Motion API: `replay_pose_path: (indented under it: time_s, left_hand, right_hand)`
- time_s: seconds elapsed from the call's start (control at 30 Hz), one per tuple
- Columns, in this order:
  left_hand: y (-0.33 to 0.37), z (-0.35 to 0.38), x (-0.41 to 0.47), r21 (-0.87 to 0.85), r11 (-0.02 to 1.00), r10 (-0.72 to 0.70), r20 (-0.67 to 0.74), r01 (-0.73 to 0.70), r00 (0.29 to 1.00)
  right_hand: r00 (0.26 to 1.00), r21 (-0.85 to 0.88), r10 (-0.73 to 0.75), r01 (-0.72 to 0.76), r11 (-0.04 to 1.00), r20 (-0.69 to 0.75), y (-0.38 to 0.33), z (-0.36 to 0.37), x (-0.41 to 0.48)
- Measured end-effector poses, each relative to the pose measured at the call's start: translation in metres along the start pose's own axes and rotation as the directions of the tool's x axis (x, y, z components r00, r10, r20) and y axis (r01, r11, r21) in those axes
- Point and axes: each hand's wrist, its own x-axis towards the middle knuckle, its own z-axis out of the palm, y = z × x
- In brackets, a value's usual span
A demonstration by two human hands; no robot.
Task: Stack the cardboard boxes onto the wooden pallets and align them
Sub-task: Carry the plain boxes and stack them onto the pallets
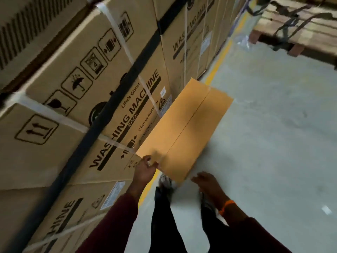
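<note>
A long, plain tan cardboard box (186, 123) hangs in front of me above the floor, its taped seam running away from me. My left hand (145, 168) grips its near left corner, thumb on top. My right hand (206, 181) is at the near right corner, fingers curled under the box's bottom edge. The box's far end points toward the wall of stacked cartons. A wooden pallet (295, 46) loaded with flat cardboard sits at the far right.
Tall strapped cartons printed "WASHING MACHINE" (113, 99) form a wall along my left. A yellow floor line (217, 70) runs beside them. Grey concrete floor (273, 134) spreads to the right. My legs and shoes (166, 181) are below the box.
</note>
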Motion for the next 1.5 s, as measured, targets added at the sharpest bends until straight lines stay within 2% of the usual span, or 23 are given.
replay_pose_path:
  time_s: [0.13, 0.23, 0.3, 0.37, 0.53, 0.7, 0.83, 0.97, 1.1, 1.23, 1.3, 1.4, 1.5]
  left_hand:
    - [-0.003, -0.009, 0.098, 0.116, 0.993, 0.005, 0.053, -0.011, 0.999]
    - [-0.014, -0.005, 0.150, 0.146, 0.989, -0.047, 0.100, 0.032, 0.994]
    - [-0.017, 0.000, 0.164, 0.117, 0.990, -0.099, 0.153, 0.082, 0.983]
    - [-0.011, 0.000, 0.168, 0.061, 0.992, -0.124, 0.176, 0.115, 0.977]
    - [0.017, -0.024, 0.136, -0.040, 0.999, 0.040, 0.162, -0.034, 0.986]
    - [0.107, -0.024, 0.052, -0.179, 0.925, 0.357, 0.102, -0.336, 0.928]
    - [0.192, -0.008, -0.003, -0.187, 0.886, 0.453, 0.159, -0.424, 0.877]
    - [0.263, 0.037, -0.046, -0.177, 0.862, 0.502, 0.171, -0.475, 0.848]
    - [0.316, 0.106, -0.096, -0.136, 0.839, 0.544, 0.192, -0.527, 0.817]
    - [0.371, 0.188, -0.154, -0.167, 0.813, 0.583, 0.210, -0.558, 0.785]
    - [0.401, 0.226, -0.177, -0.173, 0.802, 0.598, 0.228, -0.572, 0.769]
    - [0.441, 0.276, -0.199, -0.161, 0.761, 0.645, 0.295, -0.629, 0.705]
    - [0.483, 0.321, -0.215, -0.198, 0.779, 0.625, 0.327, -0.595, 0.709]
  right_hand:
    - [0.967, 0.112, 0.199, -0.183, 0.977, -0.161, 0.024, 0.030, 0.048]
    - [0.951, 0.241, 0.297, -0.269, 0.932, -0.088, 0.013, 0.064, 0.059]
    - [0.957, 0.344, 0.285, -0.249, 0.905, -0.058, 0.000, 0.084, 0.061]
    - [0.961, 0.452, 0.259, -0.191, 0.871, -0.093, -0.008, 0.095, 0.058]
    - [0.948, 0.494, 0.194, -0.045, 0.868, -0.254, -0.030, 0.064, 0.013]
    - [0.831, 0.609, 0.144, 0.264, 0.748, -0.537, -0.059, -0.010, -0.048]
    - [0.758, 0.667, 0.167, 0.418, 0.617, -0.630, -0.066, -0.084, -0.090]
    - [0.697, 0.678, 0.236, 0.465, 0.570, -0.677, -0.047, -0.157, -0.123]
    - [0.686, 0.698, 0.274, 0.470, 0.541, -0.674, -0.002, -0.240, -0.151]
    - [0.667, 0.708, 0.312, 0.471, 0.526, -0.676, 0.051, -0.330, -0.178]
    - [0.639, 0.698, 0.329, 0.491, 0.522, -0.696, 0.073, -0.371, -0.192]
    - [0.587, 0.659, 0.330, 0.530, 0.534, -0.739, 0.101, -0.427, -0.208]
    - [0.538, 0.649, 0.371, 0.556, 0.519, -0.757, 0.124, -0.477, -0.215]
